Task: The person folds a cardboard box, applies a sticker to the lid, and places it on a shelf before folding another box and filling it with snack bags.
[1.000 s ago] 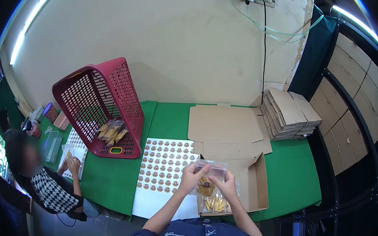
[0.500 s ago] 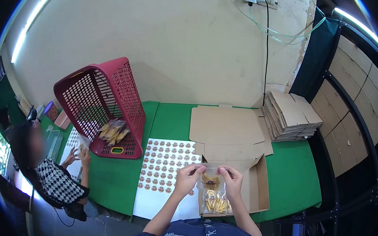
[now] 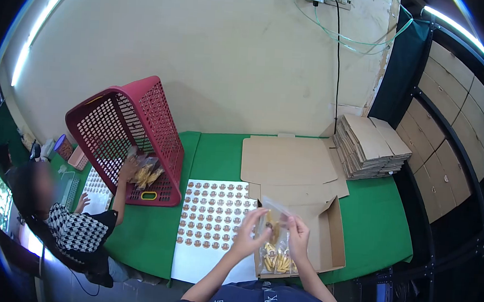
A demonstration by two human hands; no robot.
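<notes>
Since 0.5 s ago: clear bag turned from flat-on to tilted, above carton. L hand and R hand both pinch its upper part, so contents hang low. Filled bags lie in carton beneath. Co-worker's hand now in red basket.

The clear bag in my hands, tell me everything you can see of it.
The clear bag is a small pouch of thin, transparent plastic with yellow-brown snack pieces inside. It is held tilted, pinched between the left hand and the right hand. It sits over the near left corner of the open cardboard box, just above the filled bags lying in that corner.
</notes>
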